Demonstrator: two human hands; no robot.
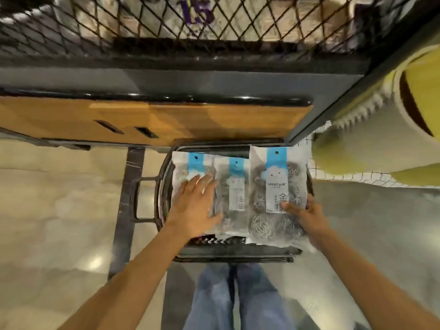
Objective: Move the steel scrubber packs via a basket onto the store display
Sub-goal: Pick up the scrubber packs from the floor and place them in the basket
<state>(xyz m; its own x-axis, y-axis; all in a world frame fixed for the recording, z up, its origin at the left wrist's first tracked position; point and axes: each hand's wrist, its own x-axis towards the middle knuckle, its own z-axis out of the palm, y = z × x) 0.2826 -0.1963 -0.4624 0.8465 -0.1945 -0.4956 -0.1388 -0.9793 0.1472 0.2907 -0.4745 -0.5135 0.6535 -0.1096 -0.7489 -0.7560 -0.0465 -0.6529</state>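
Centre: my left hand (195, 203) rests flat on the left pack (182, 166); right hand (307, 216) pinches the right pack (276, 184) edge. Likely light, slippery; grip edges.

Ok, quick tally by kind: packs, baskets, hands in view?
Steel scrubber packs: 3 (left pack, middle pack, right pack)
Basket: 1
Hands: 2 (left hand, right hand)
Total: 6
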